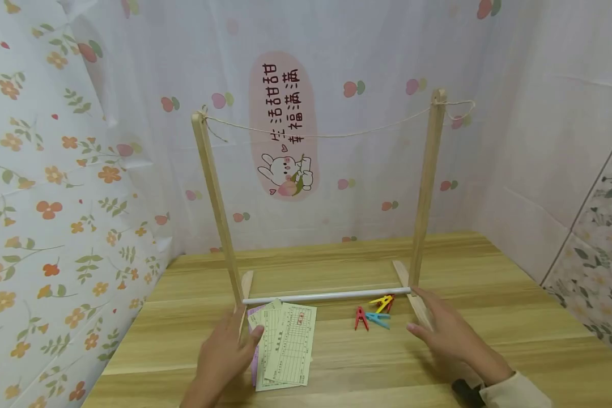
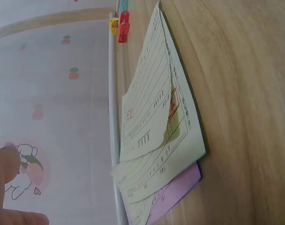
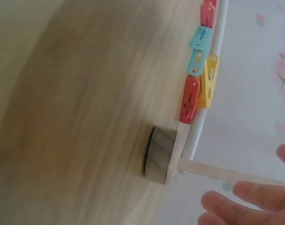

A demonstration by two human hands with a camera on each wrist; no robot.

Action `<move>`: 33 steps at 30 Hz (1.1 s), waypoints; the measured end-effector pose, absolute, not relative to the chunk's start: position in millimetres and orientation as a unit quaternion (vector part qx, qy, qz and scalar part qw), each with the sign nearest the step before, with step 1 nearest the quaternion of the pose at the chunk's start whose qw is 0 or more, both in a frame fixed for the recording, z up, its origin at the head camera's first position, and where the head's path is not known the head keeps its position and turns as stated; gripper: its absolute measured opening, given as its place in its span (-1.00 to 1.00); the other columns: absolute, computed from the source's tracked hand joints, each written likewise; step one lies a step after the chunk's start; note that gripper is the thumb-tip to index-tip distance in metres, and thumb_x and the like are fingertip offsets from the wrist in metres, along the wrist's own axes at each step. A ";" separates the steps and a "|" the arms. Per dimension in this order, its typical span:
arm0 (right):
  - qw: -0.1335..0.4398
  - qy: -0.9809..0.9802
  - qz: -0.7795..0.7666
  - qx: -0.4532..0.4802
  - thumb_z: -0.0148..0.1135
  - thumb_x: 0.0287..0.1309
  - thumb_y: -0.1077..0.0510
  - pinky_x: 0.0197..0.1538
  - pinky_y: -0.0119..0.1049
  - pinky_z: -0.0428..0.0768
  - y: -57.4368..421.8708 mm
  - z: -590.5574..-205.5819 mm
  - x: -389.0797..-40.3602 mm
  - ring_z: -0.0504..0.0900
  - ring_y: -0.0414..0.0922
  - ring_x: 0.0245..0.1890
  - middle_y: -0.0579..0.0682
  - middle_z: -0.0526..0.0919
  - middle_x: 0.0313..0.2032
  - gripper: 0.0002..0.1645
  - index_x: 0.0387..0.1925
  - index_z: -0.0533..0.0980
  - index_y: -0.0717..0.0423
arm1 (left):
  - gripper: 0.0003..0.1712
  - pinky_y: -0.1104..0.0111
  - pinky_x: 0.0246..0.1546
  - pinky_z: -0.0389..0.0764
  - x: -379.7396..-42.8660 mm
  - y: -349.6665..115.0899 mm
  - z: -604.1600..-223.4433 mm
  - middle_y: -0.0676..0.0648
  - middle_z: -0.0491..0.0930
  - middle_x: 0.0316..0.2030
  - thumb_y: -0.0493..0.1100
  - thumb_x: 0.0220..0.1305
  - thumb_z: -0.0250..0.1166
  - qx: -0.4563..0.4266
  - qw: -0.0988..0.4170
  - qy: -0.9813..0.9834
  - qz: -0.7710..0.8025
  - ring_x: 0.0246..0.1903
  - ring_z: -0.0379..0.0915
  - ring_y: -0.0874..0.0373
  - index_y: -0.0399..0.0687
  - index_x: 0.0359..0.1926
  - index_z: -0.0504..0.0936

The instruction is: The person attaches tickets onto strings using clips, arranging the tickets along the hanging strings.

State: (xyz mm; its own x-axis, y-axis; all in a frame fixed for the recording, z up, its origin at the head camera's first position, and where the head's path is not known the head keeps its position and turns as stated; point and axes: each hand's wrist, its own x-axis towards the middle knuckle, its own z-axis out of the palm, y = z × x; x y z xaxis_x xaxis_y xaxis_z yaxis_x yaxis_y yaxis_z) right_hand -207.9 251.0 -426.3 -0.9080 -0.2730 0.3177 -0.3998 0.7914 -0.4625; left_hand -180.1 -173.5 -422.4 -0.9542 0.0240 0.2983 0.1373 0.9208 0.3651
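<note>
A wooden frame point(image 1: 424, 192) stands on the table, its two posts joined by a white rod point(image 1: 326, 297) low down and a thin string point(image 1: 331, 136) sagging between their tops. My left hand point(image 1: 224, 354), fingers extended, is at the frame's left foot, its thumb over the edge of some printed paper slips point(image 1: 296, 340). These are pale green with a purple one underneath, fanned and overlapping. Beside the right foot point(image 3: 162, 152) is my right hand point(image 1: 446, 328), fingers spread and holding nothing. Between the hands, near the rod, lie a blue clothespin point(image 1: 378, 319), a yellow clothespin point(image 1: 382, 303) and red clothespins point(image 1: 361, 318).
The wood-grain table point(image 1: 357, 374) runs back to a pale curtain point(image 1: 367, 187) with a printed rabbit and writing. A floral curtain point(image 1: 56, 198) hangs close on the left, another pale sheet point(image 1: 535, 141) on the right. A loose string end point(image 1: 464, 105) sticks out past the right post.
</note>
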 end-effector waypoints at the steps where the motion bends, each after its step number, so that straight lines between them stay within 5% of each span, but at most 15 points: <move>1: 0.117 -0.938 0.273 0.180 0.25 0.05 -0.09 0.03 0.26 0.27 249.8 -427.0 -209.1 0.23 0.29 0.16 0.27 0.26 0.21 -0.12 0.30 0.13 0.18 | -0.16 -0.16 -0.04 0.30 -180.5 -172.5 -423.0 -0.39 0.28 0.15 0.33 0.21 -0.04 -0.042 0.139 -0.969 -0.198 0.10 0.24 -0.30 -0.18 0.29 0.23; 11: 0.085 -0.938 0.285 0.175 0.26 0.05 -0.06 -0.15 0.09 0.50 238.0 -432.9 -214.5 0.54 0.19 -0.16 0.31 0.32 0.16 -0.15 0.27 0.17 0.23 | -0.22 -0.01 -0.12 0.44 -187.6 -157.4 -429.7 -0.27 0.50 -0.06 0.20 0.06 0.25 -0.074 0.141 -0.959 -0.233 -0.05 0.41 -0.19 -0.21 0.18 0.35; 25: 0.032 -0.934 0.326 0.145 0.26 0.04 -0.11 -0.29 -0.10 0.54 218.5 -432.4 -231.3 0.58 0.05 -0.23 0.17 0.49 -0.02 -0.31 0.18 0.31 0.01 | -0.25 -0.04 -0.17 0.46 -197.8 -133.8 -436.0 -0.30 0.47 -0.06 0.11 0.00 0.34 -0.079 0.095 -0.964 -0.235 -0.08 0.41 -0.22 -0.20 0.14 0.36; 33: 0.019 -0.938 0.300 0.173 0.25 0.05 -0.09 -0.30 -0.16 0.53 210.5 -432.7 -238.2 0.54 -0.03 -0.23 0.09 0.54 -0.14 -0.36 0.10 0.36 0.14 | -0.23 0.02 -0.21 0.47 -200.3 -122.3 -438.9 -0.26 0.46 -0.17 0.10 -0.06 0.38 -0.091 0.051 -0.968 -0.229 -0.20 0.43 -0.19 -0.22 0.12 0.38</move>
